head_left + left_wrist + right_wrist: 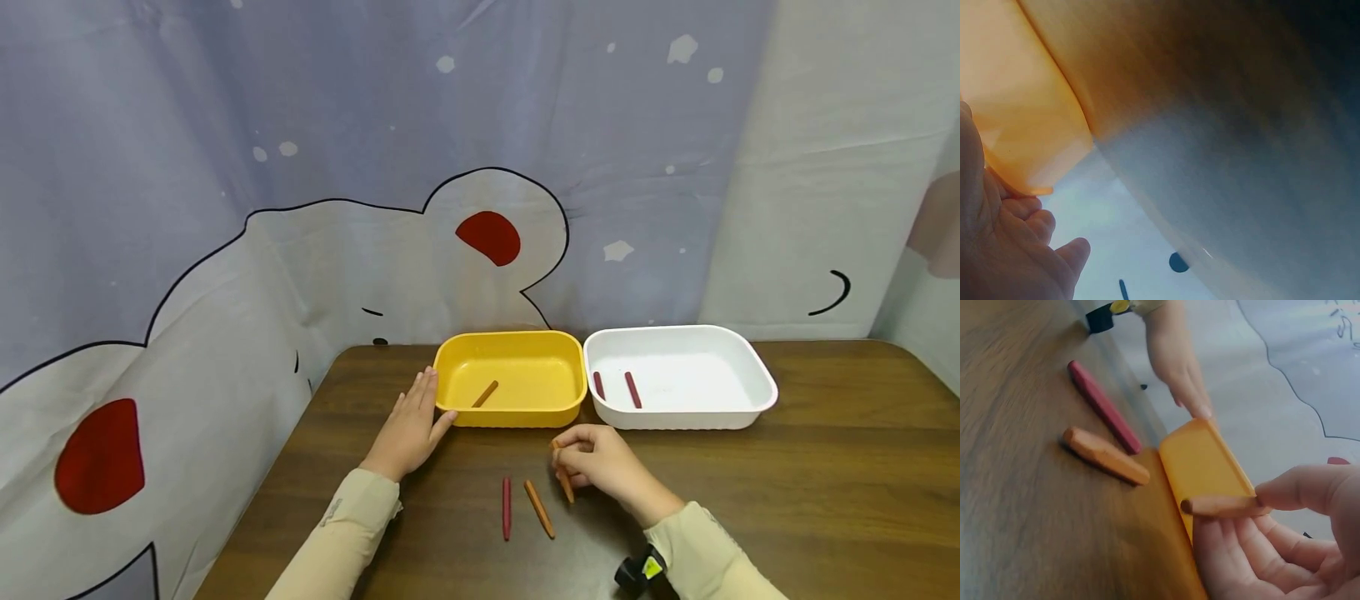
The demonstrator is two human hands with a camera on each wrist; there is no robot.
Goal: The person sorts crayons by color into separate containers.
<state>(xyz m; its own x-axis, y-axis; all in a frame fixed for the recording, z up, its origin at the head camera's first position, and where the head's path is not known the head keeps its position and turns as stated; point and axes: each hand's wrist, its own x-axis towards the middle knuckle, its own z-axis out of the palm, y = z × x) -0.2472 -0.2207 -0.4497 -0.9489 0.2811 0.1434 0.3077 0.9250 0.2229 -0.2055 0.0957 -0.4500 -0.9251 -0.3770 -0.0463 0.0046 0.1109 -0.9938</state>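
My right hand [603, 467] pinches an orange-brown crayon [1222, 505] between thumb and fingers, just in front of the gap between the two trays. With straight fingers, my left hand [408, 429] rests against the left side of the yellow tray [517, 418], its thumb at the front corner. One orange-brown crayon [486, 394] leans inside that tray. On the table, left of my right hand, lie a dark red crayon [506, 509] and another orange-brown crayon [539, 509].
Right beside the yellow tray stands a white tray [682, 420] with two dark red crayons [633, 390] at its left end. Both trays are near the back edge of the wooden table [840, 467]. A printed curtain [375, 275] hangs behind.
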